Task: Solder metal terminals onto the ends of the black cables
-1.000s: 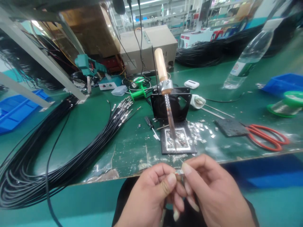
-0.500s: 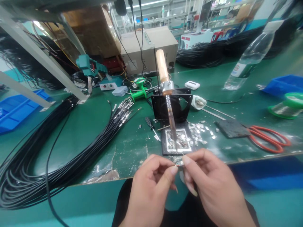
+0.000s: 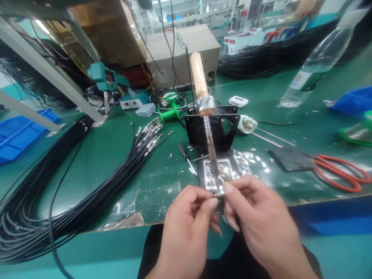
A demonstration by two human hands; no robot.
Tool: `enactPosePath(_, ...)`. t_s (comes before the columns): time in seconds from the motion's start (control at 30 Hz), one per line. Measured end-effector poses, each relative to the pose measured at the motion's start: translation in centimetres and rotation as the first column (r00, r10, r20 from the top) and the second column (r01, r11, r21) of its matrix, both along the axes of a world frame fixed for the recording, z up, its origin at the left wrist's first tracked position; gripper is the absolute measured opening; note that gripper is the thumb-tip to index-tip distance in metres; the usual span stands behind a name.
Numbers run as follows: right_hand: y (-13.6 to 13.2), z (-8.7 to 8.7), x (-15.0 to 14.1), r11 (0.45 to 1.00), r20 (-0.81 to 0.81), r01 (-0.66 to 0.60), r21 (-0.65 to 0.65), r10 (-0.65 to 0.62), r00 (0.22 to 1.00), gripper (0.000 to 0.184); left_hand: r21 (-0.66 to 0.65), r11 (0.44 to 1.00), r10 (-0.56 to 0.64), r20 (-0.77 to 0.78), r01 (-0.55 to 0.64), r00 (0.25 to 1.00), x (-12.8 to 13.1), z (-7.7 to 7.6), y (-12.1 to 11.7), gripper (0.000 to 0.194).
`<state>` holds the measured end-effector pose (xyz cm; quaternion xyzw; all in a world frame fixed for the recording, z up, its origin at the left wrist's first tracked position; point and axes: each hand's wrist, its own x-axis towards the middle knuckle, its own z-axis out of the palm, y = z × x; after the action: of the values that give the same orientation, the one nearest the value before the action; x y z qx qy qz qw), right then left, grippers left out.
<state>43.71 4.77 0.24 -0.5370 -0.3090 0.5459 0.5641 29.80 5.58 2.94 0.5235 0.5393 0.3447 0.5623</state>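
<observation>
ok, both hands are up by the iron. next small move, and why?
I'd probably steady the small silvery metal piece right at the tip of the wooden-handled soldering iron. The left hand and right hand pinch it between them, close by that downward-pointing tip; whether it touches can't be told here.

Straight-ahead reach is blocked by the soldering iron [image 3: 209,126] and fan frame [image 3: 194,133]; low passage is left over the counter [image 3: 159,182] between cable bundle [image 3: 118,177] and screwdriver [image 3: 183,150].
</observation>
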Motion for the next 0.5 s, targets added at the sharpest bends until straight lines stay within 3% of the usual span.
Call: enactPosePath(0.5, 0.24, 0.44, 0.07, 1.0, -0.005, -0.002, 0.027, 0.002, 1.0, 0.033, 0.009, 1.0, -0.003, 0.029, 0.003, 1.0, 0.23, -0.02, 0.2, 0.021)
